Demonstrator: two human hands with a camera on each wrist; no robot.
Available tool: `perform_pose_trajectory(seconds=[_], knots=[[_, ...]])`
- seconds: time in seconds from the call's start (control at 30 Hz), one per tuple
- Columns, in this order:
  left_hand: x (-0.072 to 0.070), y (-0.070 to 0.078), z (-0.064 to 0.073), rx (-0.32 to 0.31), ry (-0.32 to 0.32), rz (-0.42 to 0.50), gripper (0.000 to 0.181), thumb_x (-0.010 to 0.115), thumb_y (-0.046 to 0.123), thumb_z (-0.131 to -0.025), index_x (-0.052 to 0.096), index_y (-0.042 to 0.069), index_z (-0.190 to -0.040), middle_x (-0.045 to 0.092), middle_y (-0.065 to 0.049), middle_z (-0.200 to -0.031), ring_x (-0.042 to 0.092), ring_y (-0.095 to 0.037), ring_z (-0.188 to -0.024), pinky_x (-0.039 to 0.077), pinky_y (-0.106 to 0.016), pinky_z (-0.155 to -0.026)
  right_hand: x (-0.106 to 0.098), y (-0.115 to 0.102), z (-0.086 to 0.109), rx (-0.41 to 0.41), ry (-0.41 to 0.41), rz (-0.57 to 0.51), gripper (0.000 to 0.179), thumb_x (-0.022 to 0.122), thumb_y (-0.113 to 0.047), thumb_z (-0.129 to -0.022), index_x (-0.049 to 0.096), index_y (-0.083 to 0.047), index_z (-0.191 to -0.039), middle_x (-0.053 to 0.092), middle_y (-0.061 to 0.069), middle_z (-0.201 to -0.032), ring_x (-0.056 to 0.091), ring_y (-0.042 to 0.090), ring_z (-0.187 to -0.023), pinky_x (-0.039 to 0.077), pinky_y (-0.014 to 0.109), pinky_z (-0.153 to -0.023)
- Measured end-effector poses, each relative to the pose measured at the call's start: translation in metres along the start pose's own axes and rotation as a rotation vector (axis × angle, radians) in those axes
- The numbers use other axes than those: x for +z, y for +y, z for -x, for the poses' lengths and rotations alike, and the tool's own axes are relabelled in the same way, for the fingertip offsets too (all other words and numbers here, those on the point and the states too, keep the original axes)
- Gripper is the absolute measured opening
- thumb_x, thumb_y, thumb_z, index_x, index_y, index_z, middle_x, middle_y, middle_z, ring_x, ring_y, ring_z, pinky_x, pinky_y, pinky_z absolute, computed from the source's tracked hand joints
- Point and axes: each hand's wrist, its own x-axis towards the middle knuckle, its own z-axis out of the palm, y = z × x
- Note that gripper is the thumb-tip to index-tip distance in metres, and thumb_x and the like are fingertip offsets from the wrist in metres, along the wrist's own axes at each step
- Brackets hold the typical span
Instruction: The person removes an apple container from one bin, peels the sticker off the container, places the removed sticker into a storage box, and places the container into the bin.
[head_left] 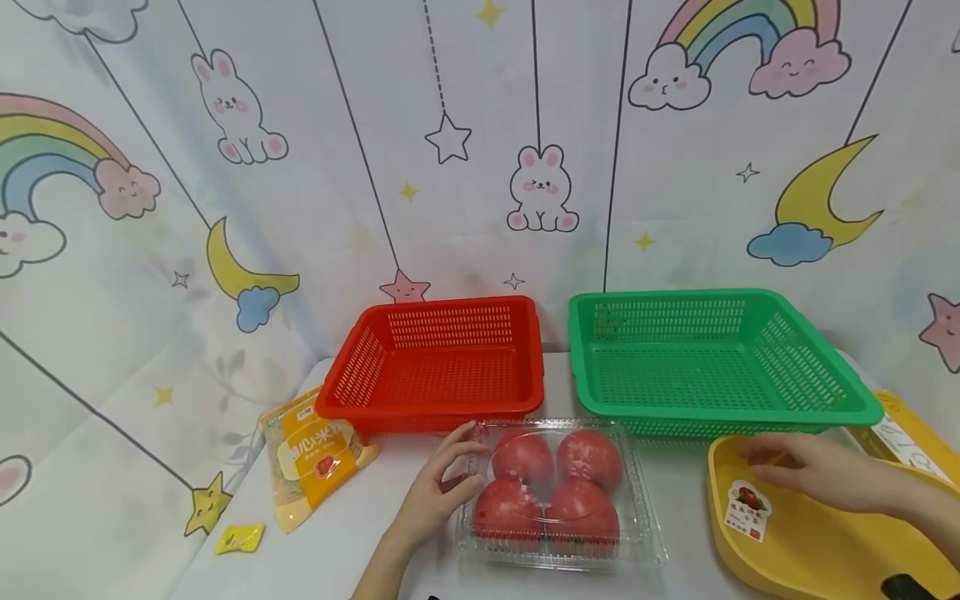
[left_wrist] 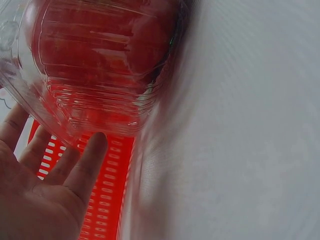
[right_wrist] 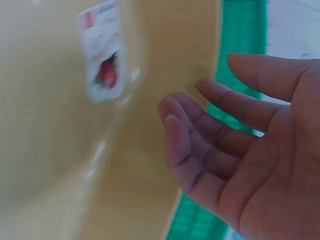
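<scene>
A clear plastic clamshell box (head_left: 637, 533) with several red tomatoes (head_left: 582, 510) inside stands at the front middle of the table, its lid down. My left hand (head_left: 441, 487) is at its left side, fingers fairly straight and spread; in the left wrist view the fingertips of my left hand (left_wrist: 47, 182) are against the box's edge or very close to it. My right hand (head_left: 821, 468) is over the yellow basin (head_left: 832, 550), loosely curled and holding nothing. On the basin's inner wall is a white label (right_wrist: 104, 55) with a red fruit picture.
Behind the box stand a red basket (head_left: 435, 412) and a green basket (head_left: 720, 417), side by side. A yellow food packet (head_left: 315, 458) and a small yellow wrapped piece (head_left: 240, 538) lie at the left. Another yellow package (head_left: 911, 433) shows behind the basin. A patterned curtain (head_left: 465, 208) hangs behind.
</scene>
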Motion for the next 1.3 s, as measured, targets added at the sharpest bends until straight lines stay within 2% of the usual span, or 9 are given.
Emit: perform_pose_trajectory(seconds=[0.1, 0.2, 0.4, 0.53, 0.67, 0.87, 1.0, 1.13, 1.3], knots=[[0.001, 0.000, 0.000, -0.006, -0.004, 0.001, 0.034, 0.066, 0.003, -0.094, 0.066, 0.014, -0.127, 0.035, -0.004, -0.160, 0.030, -0.033, -0.146, 0.047, -0.039, -0.103, 0.002, -0.013, -0.003, -0.064, 0.058, 0.063, 0.025, 0.060, -0.009, -0.101, 0.063, 0.002, -0.123, 0.068, 0.006, -0.112, 0.057, -0.006, -0.097, 0.055, 0.022, -0.074], [0.001, 0.000, 0.000, -0.016, 0.001, -0.003, 0.034, 0.066, 0.004, -0.094, 0.066, 0.015, -0.126, 0.035, -0.002, -0.160, 0.030, -0.033, -0.146, 0.048, -0.039, -0.103, 0.005, -0.031, -0.008, -0.065, 0.068, 0.031, 0.025, 0.059, -0.013, -0.103, 0.062, -0.001, -0.125, 0.068, 0.003, -0.113, 0.060, -0.003, -0.097, 0.056, 0.024, -0.073], [0.001, -0.001, 0.000, -0.006, 0.007, -0.007, 0.033, 0.066, 0.004, -0.094, 0.067, 0.015, -0.126, 0.035, -0.006, -0.160, 0.030, -0.035, -0.146, 0.048, -0.039, -0.102, 0.020, -0.065, -0.025, -0.018, 0.117, -0.098, 0.036, 0.057, -0.021, -0.105, 0.057, 0.001, -0.133, 0.064, 0.010, -0.124, 0.061, 0.001, -0.102, 0.056, 0.026, -0.078], [0.001, -0.003, 0.000, 0.008, 0.012, 0.010, 0.033, 0.066, 0.004, -0.094, 0.066, 0.013, -0.126, 0.035, -0.007, -0.160, 0.029, -0.035, -0.146, 0.048, -0.036, -0.102, 0.032, -0.083, -0.040, -0.015, 0.183, -0.120, 0.038, 0.059, -0.026, -0.104, 0.059, -0.001, -0.133, 0.064, 0.009, -0.125, 0.063, 0.014, -0.107, 0.056, 0.026, -0.081], [0.002, -0.003, 0.001, 0.014, 0.008, 0.032, 0.033, 0.066, 0.003, -0.094, 0.065, 0.011, -0.126, 0.034, -0.009, -0.160, 0.027, -0.036, -0.146, 0.048, -0.032, -0.101, 0.043, -0.095, -0.051, -0.016, 0.180, -0.170, 0.043, 0.061, -0.026, -0.102, 0.057, 0.003, -0.133, 0.063, 0.015, -0.127, 0.064, 0.029, -0.108, 0.056, 0.028, -0.082], [0.003, -0.004, 0.003, 0.009, 0.024, 0.044, 0.033, 0.066, 0.003, -0.094, 0.065, 0.011, -0.126, 0.033, -0.009, -0.161, 0.026, -0.036, -0.147, 0.048, -0.031, -0.100, 0.050, -0.102, -0.060, 0.036, 0.168, -0.209, 0.051, 0.062, -0.029, -0.101, 0.051, 0.006, -0.137, 0.059, 0.020, -0.130, 0.062, 0.034, -0.110, 0.055, 0.042, -0.089], [0.002, -0.005, 0.006, 0.011, 0.035, 0.052, 0.033, 0.066, 0.002, -0.094, 0.066, 0.010, -0.126, 0.034, -0.009, -0.160, 0.027, -0.036, -0.146, 0.049, -0.032, -0.100, 0.058, -0.101, -0.064, 0.108, 0.178, -0.193, 0.053, 0.063, -0.035, -0.100, 0.053, 0.005, -0.134, 0.062, 0.015, -0.126, 0.060, 0.032, -0.112, 0.053, 0.050, -0.091], [0.004, -0.007, 0.005, 0.030, 0.022, 0.050, 0.033, 0.066, 0.003, -0.094, 0.065, 0.009, -0.127, 0.034, -0.010, -0.160, 0.031, -0.034, -0.145, 0.048, -0.036, -0.102, 0.065, -0.097, -0.067, 0.187, 0.175, -0.140, 0.055, 0.063, -0.039, -0.099, 0.056, 0.007, -0.129, 0.065, 0.008, -0.114, 0.062, 0.027, -0.105, 0.053, 0.048, -0.088], [0.004, -0.007, 0.001, 0.036, 0.021, 0.028, 0.033, 0.066, 0.005, -0.095, 0.065, 0.011, -0.127, 0.035, -0.008, -0.160, 0.032, -0.032, -0.145, 0.047, -0.037, -0.103, 0.072, -0.092, -0.068, 0.212, 0.125, -0.224, 0.057, 0.064, -0.036, -0.099, 0.054, 0.011, -0.128, 0.066, 0.009, -0.105, 0.063, 0.024, -0.088, 0.055, 0.038, -0.075]])
